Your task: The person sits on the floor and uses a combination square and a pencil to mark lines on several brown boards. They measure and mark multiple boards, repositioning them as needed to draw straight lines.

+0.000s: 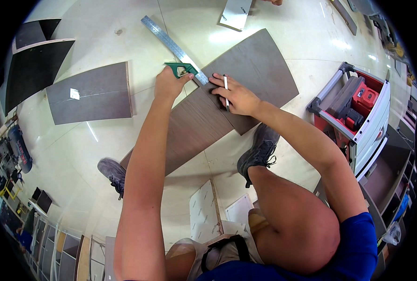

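My left hand (pixel 167 85) is closed around the green head of a combination square (pixel 168 41). The square's steel blade slants from the upper left down to a dark board's edge. My right hand (pixel 241 98) has a white pen (pixel 226 86) between its fingers, with its fingertips resting beside the blade's lower end. Beneath that hand lies a dark grey-brown board (pixel 260 61). A brown wood-grained board (pixel 189 136) meets it at an angle and runs toward the lower left. What the pen's tip touches is too small to tell.
Another dark board (pixel 96 105) with a white label lies on the tiled floor at left. A white panel (pixel 236 11) is at the top, near part of another person's hand. On the right stands an open toolbox (pixel 344 75) with red-and-black tools. My shoes (pixel 260 150) flank the wood-grained board.
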Demonstrator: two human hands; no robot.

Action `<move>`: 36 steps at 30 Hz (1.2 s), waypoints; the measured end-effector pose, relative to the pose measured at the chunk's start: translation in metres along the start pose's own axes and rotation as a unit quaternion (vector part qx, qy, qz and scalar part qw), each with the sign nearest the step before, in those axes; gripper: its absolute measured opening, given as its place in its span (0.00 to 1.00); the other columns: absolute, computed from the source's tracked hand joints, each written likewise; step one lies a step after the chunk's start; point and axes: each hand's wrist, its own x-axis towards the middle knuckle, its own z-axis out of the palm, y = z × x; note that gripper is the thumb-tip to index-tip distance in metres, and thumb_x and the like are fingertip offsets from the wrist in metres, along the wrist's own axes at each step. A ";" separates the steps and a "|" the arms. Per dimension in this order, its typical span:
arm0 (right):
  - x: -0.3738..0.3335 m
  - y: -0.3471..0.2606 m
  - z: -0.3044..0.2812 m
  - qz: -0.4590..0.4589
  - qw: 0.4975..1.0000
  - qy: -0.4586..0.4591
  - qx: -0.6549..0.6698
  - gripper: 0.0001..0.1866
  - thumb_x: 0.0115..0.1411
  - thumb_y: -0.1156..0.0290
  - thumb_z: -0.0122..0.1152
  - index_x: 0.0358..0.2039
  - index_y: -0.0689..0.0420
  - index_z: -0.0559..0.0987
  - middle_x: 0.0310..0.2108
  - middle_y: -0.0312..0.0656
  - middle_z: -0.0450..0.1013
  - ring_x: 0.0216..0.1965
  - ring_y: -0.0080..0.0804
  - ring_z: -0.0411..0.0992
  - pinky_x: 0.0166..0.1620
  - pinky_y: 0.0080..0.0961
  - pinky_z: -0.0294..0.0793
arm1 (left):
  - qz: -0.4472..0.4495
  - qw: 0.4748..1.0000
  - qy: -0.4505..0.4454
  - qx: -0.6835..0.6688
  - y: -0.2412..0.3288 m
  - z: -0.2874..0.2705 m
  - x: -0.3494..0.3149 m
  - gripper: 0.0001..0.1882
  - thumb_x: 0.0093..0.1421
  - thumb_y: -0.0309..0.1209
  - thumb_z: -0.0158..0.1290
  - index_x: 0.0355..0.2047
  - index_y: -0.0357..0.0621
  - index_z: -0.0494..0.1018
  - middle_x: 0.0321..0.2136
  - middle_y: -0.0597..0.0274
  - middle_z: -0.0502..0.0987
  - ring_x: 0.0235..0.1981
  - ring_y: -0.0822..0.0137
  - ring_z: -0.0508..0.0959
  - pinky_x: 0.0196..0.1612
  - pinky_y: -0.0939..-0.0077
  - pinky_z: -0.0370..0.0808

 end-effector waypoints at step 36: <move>0.011 -0.026 0.000 0.198 0.957 0.061 0.204 0.14 0.63 0.66 0.62 0.45 0.59 0.77 0.38 0.52 0.77 0.38 0.51 0.78 0.43 0.40 0.77 | 0.025 0.999 0.034 0.023 -0.019 0.006 -0.004 0.30 0.49 0.50 0.73 0.38 0.37 0.77 0.31 0.46 0.82 0.35 0.48 0.83 0.38 0.57 0.78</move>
